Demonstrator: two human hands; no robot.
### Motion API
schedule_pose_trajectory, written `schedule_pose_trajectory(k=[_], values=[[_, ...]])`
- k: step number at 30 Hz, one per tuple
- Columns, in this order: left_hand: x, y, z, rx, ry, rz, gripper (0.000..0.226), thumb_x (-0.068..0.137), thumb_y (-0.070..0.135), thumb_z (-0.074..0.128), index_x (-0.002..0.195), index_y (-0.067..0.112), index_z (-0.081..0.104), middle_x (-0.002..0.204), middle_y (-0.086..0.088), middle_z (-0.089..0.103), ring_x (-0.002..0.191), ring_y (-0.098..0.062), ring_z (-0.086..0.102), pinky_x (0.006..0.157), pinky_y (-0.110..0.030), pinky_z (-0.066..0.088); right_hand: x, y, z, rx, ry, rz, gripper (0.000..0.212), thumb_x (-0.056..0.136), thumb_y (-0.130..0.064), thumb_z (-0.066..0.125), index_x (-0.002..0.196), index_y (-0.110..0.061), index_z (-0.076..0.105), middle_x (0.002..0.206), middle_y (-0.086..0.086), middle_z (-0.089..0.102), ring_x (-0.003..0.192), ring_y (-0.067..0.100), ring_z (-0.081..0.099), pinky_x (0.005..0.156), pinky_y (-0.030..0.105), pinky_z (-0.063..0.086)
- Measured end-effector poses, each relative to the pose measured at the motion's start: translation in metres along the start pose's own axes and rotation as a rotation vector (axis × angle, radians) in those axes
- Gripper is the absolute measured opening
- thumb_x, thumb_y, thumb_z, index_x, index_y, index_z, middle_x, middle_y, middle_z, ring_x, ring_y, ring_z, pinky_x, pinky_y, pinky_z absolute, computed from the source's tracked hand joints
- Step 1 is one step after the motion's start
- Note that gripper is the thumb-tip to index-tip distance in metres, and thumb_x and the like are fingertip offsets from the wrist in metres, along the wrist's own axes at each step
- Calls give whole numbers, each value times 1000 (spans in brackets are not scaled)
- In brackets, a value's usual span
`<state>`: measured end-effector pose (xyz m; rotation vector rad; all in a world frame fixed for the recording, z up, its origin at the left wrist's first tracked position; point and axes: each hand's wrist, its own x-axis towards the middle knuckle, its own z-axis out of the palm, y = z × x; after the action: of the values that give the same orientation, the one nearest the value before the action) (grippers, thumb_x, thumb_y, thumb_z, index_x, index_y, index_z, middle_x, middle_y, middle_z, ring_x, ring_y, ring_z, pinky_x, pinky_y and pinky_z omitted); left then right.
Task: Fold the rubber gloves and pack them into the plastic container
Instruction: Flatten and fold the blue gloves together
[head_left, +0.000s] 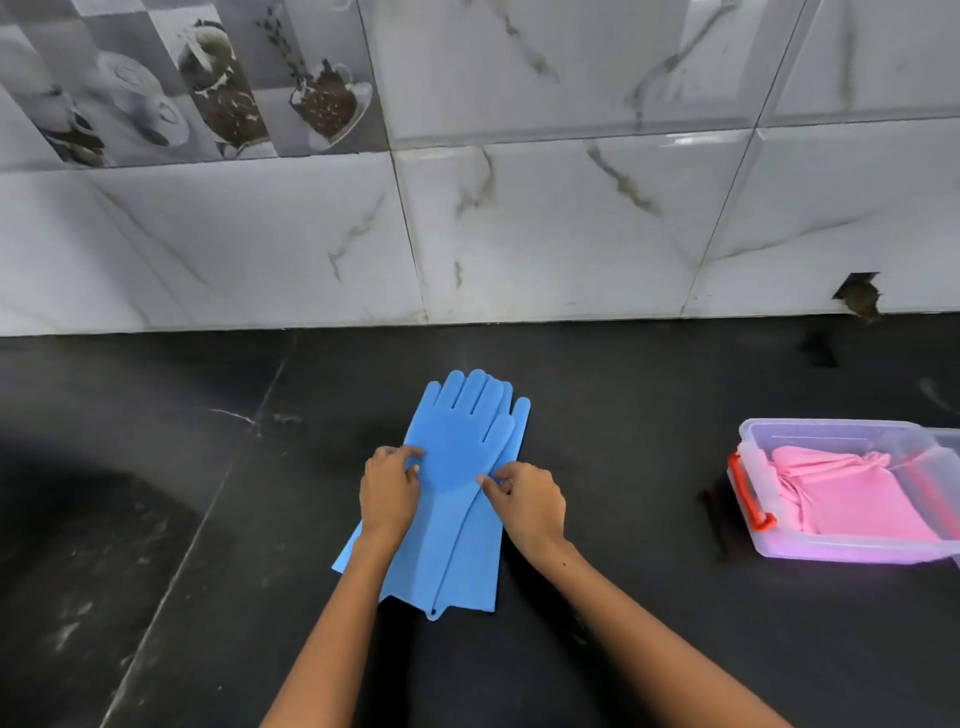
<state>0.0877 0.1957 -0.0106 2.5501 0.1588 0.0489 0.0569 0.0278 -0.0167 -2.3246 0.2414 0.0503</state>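
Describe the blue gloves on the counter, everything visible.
The blue gloves are a pair stacked one on the other, matte and rubbery, lying flat on the dark counter. Fingers point toward the tiled wall, cuffs toward the person; the lower glove peeks out along the right and at the lower left. A small tab shows at the cuff edge. The left hand presses the left edge; the right hand pinches the right edge. Still unfolded.

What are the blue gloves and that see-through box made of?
The blue gloves look like soft rubber or silicone: matte, floppy, lying flat, with a patch of tiny bumps on the palm. The see-through box looks like hard clear plastic: its shiny walls let the pink gloves inside show through. Its red clip seems plastic too.
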Motion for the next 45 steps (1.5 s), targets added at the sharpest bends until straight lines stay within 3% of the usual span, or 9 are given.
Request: schedule_pose_trajectory(k=[4, 10, 15, 18, 27, 31, 35, 40, 45], values=[[23, -8, -15, -124, -13, -36, 31, 79, -11, 58, 103, 5, 70, 103, -15, 57, 84, -23, 57, 78, -28, 45, 13, -22, 11, -25, 14, 78, 41, 83, -43, 64, 60, -17, 44, 54, -7, 45, 45, 10, 41, 41, 24, 29], [29, 7, -30, -338, -146, 3, 35, 76, -4, 71, 107, 12, 70, 75, -2, 61, 68, -8, 56, 66, -16, 44, 12, -9, 7, -23, 57, 78, 21, 88, -36, 60, 95, -18, 68, 105, -1, 58, 80, 15, 60, 60, 23, 38], [21, 38, -38, -464, -208, 91, 36, 75, 1, 74, 107, 16, 71, 82, 1, 65, 73, -6, 60, 77, -25, 49, 16, -15, 7, 128, 57, 86, 12, 85, -28, 65, 90, -17, 68, 90, -9, 63, 82, 11, 63, 51, 15, 35], [13, 55, -39, -493, -238, 130, 37, 75, 1, 74, 108, 18, 71, 100, 3, 68, 72, -3, 59, 81, -25, 50, 17, -9, 2, 194, 18, 130, 14, 86, -22, 63, 96, -14, 68, 95, -3, 70, 87, 15, 65, 66, 26, 49], [-14, 102, -44, -850, -418, 180, 43, 76, -1, 73, 113, 20, 68, 94, 13, 69, 82, 2, 59, 79, -16, 52, 2, 15, -50, 1136, -386, 315, 19, 92, -21, 57, 111, -17, 60, 107, 6, 72, 94, 22, 70, 77, 34, 56], [-20, 105, -36, -945, -421, 120, 43, 76, -5, 71, 108, 25, 69, 96, 12, 71, 77, 3, 61, 64, -13, 51, -1, 31, -88, 992, -61, 226, 17, 84, -5, 67, 100, -8, 68, 93, 10, 72, 76, 14, 68, 60, 23, 54], [-15, 93, -15, -689, -328, 27, 45, 77, -3, 71, 118, 17, 64, 85, 1, 63, 74, -7, 63, 55, -15, 52, 12, 42, -113, 670, 159, 122, 14, 79, -7, 72, 93, -9, 73, 84, 9, 72, 77, 15, 68, 63, 28, 58], [-33, 75, 32, -388, -285, 126, 51, 80, -12, 61, 127, 7, 55, 114, -18, 61, 88, -18, 58, 76, -30, 55, 11, 53, -95, 35, 29, 121, 42, 86, -17, 65, 127, -11, 57, 113, 10, 66, 101, 24, 63, 94, 38, 49], [-35, 60, 40, -312, -90, 205, 33, 85, -5, 59, 115, 7, 65, 117, -10, 62, 103, -23, 59, 94, -29, 47, -17, 70, -87, -100, 73, 136, 49, 81, -24, 70, 127, -19, 52, 105, 2, 64, 91, 18, 63, 80, 36, 54]])
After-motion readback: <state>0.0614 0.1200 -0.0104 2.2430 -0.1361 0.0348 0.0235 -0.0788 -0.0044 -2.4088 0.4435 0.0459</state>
